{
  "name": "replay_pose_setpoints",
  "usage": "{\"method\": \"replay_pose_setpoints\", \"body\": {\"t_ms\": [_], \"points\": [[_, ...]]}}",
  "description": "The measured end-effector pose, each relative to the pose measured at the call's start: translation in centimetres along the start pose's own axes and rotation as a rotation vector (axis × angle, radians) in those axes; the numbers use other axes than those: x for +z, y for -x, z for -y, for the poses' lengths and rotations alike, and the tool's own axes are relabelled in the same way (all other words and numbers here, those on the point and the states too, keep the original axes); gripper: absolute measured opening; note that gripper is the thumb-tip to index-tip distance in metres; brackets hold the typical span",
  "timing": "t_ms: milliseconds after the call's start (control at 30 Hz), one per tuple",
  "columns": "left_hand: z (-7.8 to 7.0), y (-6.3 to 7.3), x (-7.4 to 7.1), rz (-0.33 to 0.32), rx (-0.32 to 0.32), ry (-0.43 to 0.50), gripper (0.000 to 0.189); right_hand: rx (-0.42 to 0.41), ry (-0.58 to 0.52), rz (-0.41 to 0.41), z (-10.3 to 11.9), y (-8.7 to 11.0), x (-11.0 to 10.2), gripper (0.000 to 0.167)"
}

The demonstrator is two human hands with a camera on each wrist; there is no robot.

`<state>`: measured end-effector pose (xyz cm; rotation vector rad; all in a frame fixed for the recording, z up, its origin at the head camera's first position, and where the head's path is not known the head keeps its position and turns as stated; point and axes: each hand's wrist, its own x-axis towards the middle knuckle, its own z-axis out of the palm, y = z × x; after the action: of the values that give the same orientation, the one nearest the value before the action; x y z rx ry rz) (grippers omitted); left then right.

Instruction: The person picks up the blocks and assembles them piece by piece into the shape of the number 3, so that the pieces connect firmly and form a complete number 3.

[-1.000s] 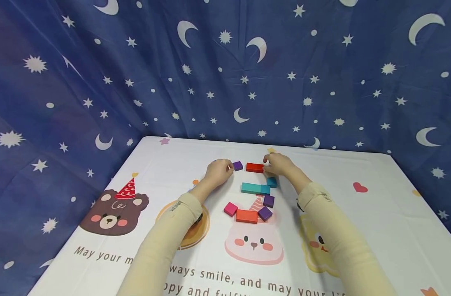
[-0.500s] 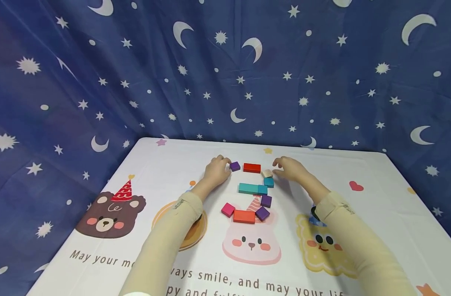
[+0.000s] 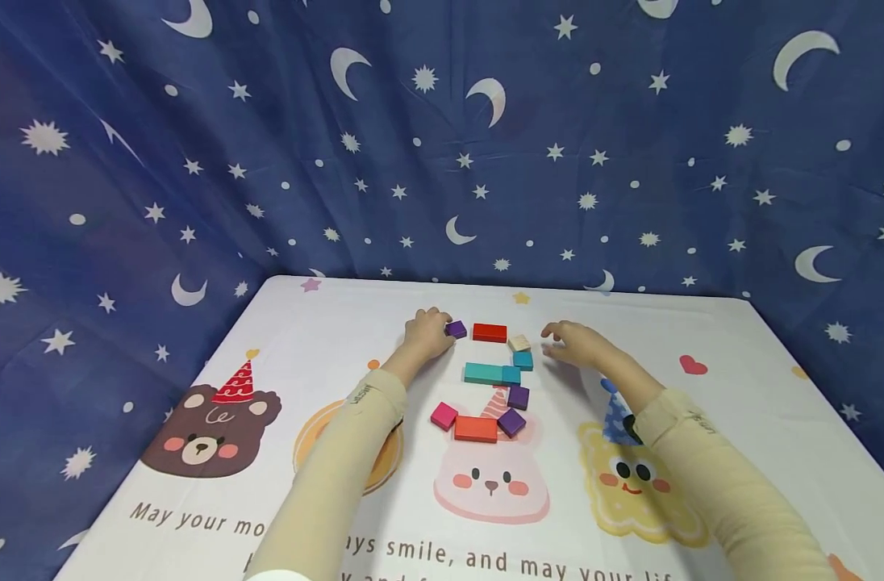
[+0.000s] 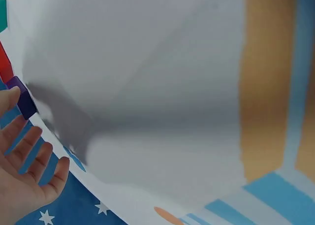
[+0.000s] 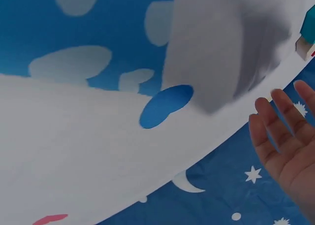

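Observation:
My left hand (image 3: 426,334) is at the small purple block (image 3: 456,329) at the far left of an arrangement, pinching it between thumb and index finger. In the left wrist view the thumb lies over the purple block (image 4: 26,104), while the other fingers spread loosely. A red block (image 3: 489,332) lies just right of it, then a cream block (image 3: 519,343) and a blue block (image 3: 523,361). To the right of these, my right hand (image 3: 581,345) hovers with fingers apart, holding nothing. In the right wrist view the cream block (image 5: 302,48) is beyond its fingertips.
Nearer me lie a teal block (image 3: 483,373) with a small blue block (image 3: 510,375), two purple blocks (image 3: 518,397), an orange-red block (image 3: 475,429) and a pink block (image 3: 444,415). The white printed tablecloth (image 3: 384,532) meets a dark blue starry curtain (image 3: 442,177) behind.
My right hand has let go of the cream block and drawn away to the right. My left hand has closed in on the purple block. The view has shifted slightly.

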<state>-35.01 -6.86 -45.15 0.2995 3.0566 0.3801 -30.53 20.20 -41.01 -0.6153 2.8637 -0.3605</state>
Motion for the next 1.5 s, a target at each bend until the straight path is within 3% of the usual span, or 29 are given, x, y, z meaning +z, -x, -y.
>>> {"method": "replay_pose_setpoints", "body": {"t_ms": [67, 200, 333, 667, 833, 1500], "points": [[-0.2, 1.1, -0.9, 0.013, -0.030, 0.032, 0.039, -0.008, -0.006, 0.012, -0.2, -0.1, 0.3, 0.035], [-0.2, 2.0, -1.1, -0.031, -0.014, 0.067, 0.033, 0.021, -0.006, 0.053, -0.4, 0.0, 0.6, 0.038], [-0.3, 2.0, -1.0, -0.034, 0.001, 0.064, 0.034, 0.032, 0.001, 0.092, -0.3, 0.5, 0.3, 0.039], [-0.4, 1.8, -1.2, -0.043, 0.013, 0.099, 0.028, 0.047, -0.036, 0.082, -2.2, -0.2, 0.4, 0.044], [-0.6, 1.7, -1.2, -0.054, 0.028, 0.112, 0.026, 0.109, -0.056, 0.092, -1.1, 0.3, -0.1, 0.040], [-1.3, 1.5, -1.2, -0.043, 0.041, 0.128, 0.027, 0.091, -0.030, 0.067, -0.9, 0.1, 0.6, 0.039]]}}
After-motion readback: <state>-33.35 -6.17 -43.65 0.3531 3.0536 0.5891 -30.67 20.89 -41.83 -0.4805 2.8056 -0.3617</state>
